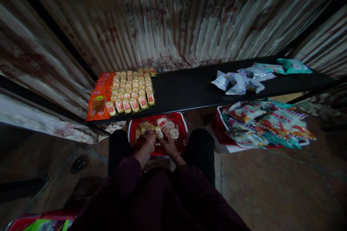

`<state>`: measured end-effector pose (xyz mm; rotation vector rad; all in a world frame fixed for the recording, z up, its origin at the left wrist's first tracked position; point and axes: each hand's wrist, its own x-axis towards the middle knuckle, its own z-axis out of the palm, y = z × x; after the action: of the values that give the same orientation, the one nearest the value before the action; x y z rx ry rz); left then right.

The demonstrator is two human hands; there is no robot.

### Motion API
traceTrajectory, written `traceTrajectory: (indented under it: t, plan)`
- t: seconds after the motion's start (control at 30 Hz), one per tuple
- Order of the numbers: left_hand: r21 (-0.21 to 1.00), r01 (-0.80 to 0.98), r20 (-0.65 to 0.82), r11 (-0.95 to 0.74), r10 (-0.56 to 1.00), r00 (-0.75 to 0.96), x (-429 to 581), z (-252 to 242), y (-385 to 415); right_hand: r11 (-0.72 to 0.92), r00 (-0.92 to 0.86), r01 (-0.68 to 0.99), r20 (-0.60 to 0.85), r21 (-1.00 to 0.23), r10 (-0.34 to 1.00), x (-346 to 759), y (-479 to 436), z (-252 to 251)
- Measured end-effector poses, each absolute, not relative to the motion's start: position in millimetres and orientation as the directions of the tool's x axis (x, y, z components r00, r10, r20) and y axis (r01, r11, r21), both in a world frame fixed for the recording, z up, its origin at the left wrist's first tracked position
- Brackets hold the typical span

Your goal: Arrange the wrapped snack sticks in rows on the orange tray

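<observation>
Left hand [151, 141], right hand [169, 144] — among wrapped snacks [174, 133] | grip: can't tell | red label [162, 123] — illegible

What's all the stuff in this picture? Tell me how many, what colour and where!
Shelf: one, black, across the middle
Small wrapped snacks: dozens, yellow, shelf's left part
Flat packets: several, orange, shelf's left end
Shiny bags: several, bluish-white, shelf's right half
Teal bags: about two, shelf's right end
Middle basket: one, red, between the knees
Round wrapped snacks: several, pale, inside it
Right basket: one, red, on the floor
Snack bags: many, mixed colours, heaped there
Corner basket: one, red, bottom left
Packets: uncountable, green, inside it
Pleated sheeting: pale, patterned, behind the shelf
Sleeves: two, dark maroon, bottom
Left hand, right hand: bare, at the middle basket's snacks
</observation>
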<state>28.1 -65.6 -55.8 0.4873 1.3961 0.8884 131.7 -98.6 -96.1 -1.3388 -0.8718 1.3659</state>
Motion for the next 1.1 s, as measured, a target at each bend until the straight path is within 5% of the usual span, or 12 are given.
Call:
traceTrajectory:
  t: [0.5, 0.8, 1.1]
  plan:
    - [0.678, -0.283, -0.724, 0.679, 0.683, -0.097, 27.7, -47.3, -64.6, -0.196, 0.034, 0.054, -0.194, -0.979, 0.98, 130.4, -97.5, -106.5]
    - [0.676, -0.314, -0.726, 0.666, 0.676, -0.129, 29.9, -31.2, -69.5, -0.123, 0.214, 0.215, -0.076, -0.969, 0.974, 133.9, -95.3, -113.8]
    - [0.767, -0.267, -0.613, 0.584, 0.79, -0.033, 26.1, -32.1, -68.7, -0.265, 0.211, -0.145, -0.291, -0.953, 0.933, 133.2, -97.3, -101.0]
